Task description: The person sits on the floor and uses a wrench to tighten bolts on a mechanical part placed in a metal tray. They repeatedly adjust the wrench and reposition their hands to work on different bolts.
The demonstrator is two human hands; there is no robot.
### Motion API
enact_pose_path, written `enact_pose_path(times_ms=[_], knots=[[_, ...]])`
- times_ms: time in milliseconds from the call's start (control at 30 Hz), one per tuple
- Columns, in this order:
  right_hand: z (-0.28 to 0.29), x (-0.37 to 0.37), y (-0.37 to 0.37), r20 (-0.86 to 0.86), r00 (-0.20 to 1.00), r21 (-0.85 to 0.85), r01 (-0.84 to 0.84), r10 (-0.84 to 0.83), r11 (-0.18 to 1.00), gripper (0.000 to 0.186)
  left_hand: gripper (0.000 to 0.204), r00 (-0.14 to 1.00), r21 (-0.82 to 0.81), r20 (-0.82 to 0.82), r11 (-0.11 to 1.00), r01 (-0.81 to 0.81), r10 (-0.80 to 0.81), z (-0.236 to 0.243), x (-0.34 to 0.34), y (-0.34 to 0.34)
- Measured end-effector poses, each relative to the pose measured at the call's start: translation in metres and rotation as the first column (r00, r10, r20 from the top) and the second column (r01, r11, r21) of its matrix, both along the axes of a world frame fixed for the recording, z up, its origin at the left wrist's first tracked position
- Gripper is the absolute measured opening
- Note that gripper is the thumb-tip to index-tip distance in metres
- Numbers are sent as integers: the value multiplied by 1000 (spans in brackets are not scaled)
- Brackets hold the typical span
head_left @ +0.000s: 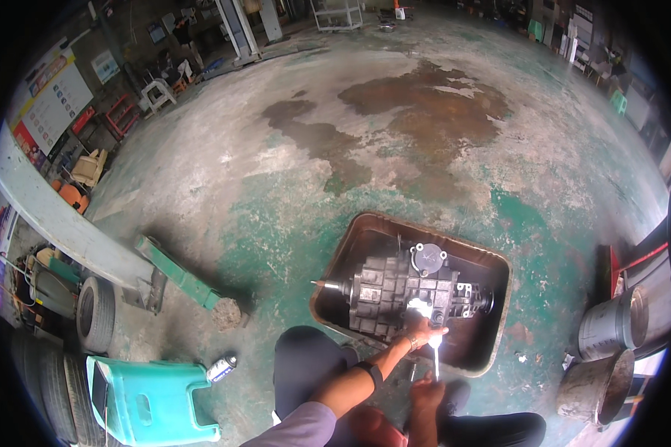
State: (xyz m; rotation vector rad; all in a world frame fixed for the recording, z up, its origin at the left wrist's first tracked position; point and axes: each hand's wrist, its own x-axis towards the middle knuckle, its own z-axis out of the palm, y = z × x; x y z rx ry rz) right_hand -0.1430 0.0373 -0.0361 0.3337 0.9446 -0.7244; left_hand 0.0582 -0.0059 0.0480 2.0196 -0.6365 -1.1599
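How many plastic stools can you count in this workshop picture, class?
4, perhaps more hidden in clutter: a large teal stool at lower left beside the tyres, a white stool by the far left wall, and two small green ones at far right and top right.

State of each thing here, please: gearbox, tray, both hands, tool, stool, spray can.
Gearbox: lying on its side in the tray.
Tray: on the floor, rusty.
Left hand: resting on the gearbox.
Right hand: gripping a thin tool.
Green stool: upright.
Spray can: lying down.
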Motion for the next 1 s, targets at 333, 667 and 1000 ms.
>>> enact_pose_path(times_ms=[333,667,1000], knots=[[13,10,20,59,994,-108,-86,93,990,34,59,737,-167,675,971,171,-14,-7,-1,-2],[3,2,-32,-238,970,-109,20,-46,994,19,67,992,90,-97,992,88,-79,18,-1,-4],[73,63,-203,-504,832,-573,-524,233,630,14,55,827,-44,-562,998,-52,19,-11,9,6]])
